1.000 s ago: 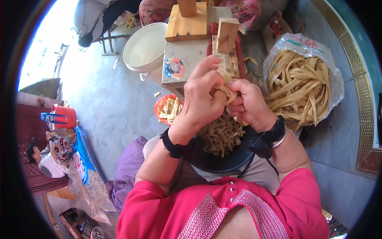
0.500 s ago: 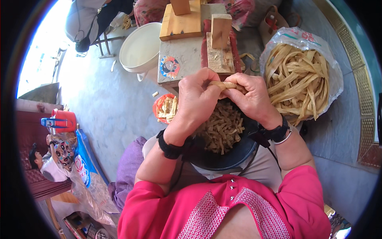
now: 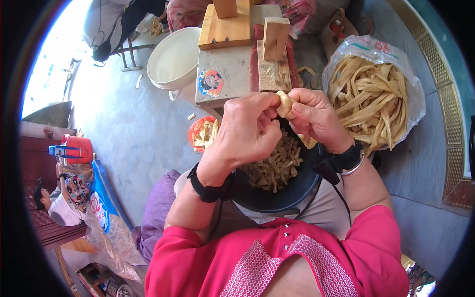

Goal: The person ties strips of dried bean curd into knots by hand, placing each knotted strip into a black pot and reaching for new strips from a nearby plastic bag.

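My right hand (image 3: 311, 116) pinches a small knotted pale tan strip (image 3: 285, 104), with a flat tail hanging below its fingers. My left hand (image 3: 250, 128) has curled fingers, its forefinger pressed at the knot's left side. Both hands are over a dark basin (image 3: 292, 198) on my lap, which holds short cut tan pieces (image 3: 272, 173). Beside my right hand lies a plastic bag (image 3: 418, 106) full of long tan strips (image 3: 368, 99).
A low bench (image 3: 230, 79) ahead bears wooden blocks (image 3: 274, 37). Left are a white bucket (image 3: 170, 59), an orange bag of pale strips (image 3: 203, 133), a purple cushion (image 3: 158, 218) and a red bucket (image 3: 79, 148). Another person (image 3: 62, 203) is at far left; patterned legs show beyond the bench.
Both hands have come lower since a second ago. The strip, stretched between the hands half a second ago, is now bunched in a knot, and my left thumb has moved down away from it.
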### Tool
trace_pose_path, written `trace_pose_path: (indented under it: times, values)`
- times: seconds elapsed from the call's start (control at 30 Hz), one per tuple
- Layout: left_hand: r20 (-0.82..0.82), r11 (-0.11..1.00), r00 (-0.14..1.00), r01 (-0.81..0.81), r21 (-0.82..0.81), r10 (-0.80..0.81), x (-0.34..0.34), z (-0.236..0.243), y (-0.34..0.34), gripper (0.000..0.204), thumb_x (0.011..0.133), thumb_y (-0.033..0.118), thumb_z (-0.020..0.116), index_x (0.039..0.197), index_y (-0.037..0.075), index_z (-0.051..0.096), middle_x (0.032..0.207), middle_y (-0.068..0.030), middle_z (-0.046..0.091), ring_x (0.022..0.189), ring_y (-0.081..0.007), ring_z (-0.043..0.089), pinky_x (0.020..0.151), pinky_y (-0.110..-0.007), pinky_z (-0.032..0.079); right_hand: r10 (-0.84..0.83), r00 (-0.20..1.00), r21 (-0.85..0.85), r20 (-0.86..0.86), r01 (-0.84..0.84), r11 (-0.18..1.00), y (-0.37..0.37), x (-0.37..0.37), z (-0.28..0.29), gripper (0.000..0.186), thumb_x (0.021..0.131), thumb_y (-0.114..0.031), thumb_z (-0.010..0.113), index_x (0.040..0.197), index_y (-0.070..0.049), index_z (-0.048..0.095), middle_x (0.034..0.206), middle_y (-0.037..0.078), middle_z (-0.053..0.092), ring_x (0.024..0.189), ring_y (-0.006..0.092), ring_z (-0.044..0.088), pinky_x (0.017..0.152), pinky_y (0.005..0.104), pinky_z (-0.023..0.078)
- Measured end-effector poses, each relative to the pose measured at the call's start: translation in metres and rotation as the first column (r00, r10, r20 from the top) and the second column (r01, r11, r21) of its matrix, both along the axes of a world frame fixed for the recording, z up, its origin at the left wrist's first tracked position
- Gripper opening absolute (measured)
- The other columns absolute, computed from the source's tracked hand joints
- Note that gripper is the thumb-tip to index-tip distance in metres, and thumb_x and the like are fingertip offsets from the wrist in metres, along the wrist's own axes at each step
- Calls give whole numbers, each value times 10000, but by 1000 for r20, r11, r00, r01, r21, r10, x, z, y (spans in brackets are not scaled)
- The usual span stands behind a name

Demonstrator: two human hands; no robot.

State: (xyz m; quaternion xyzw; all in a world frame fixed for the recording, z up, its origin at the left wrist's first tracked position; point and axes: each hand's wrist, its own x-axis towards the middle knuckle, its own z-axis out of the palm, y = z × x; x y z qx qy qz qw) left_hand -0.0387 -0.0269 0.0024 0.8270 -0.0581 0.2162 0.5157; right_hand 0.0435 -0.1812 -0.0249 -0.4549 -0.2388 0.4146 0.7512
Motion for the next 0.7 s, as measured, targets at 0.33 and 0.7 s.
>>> trace_pose_path:
  times: [0.33, 0.7]
  values:
    - [-361, 638, 824, 1, -770, -436, 5, -5, 12, 104, 827, 80, 586, 737, 32, 566, 559, -5, 498, 439, -72, 412, 402, -194, 304, -128, 935, -108, 331, 173, 979, 6, -2, 7, 369, 910, -393, 478, 803, -42, 514, 595, -59, 416, 493, 8, 324, 449, 158, 262]
    - [-69, 206, 749, 91, -974, -659, -12, 1, 16, 184, 803, 128, 522, 656, 54, 439, 491, 5, 358, 377, -84, 326, 356, -214, 256, -140, 776, -65, 614, 227, 972, -40, 15, 29, 106, 811, -59, 585, 742, 17, 614, 642, -41, 526, 591, 24, 441, 525, 194, 346]
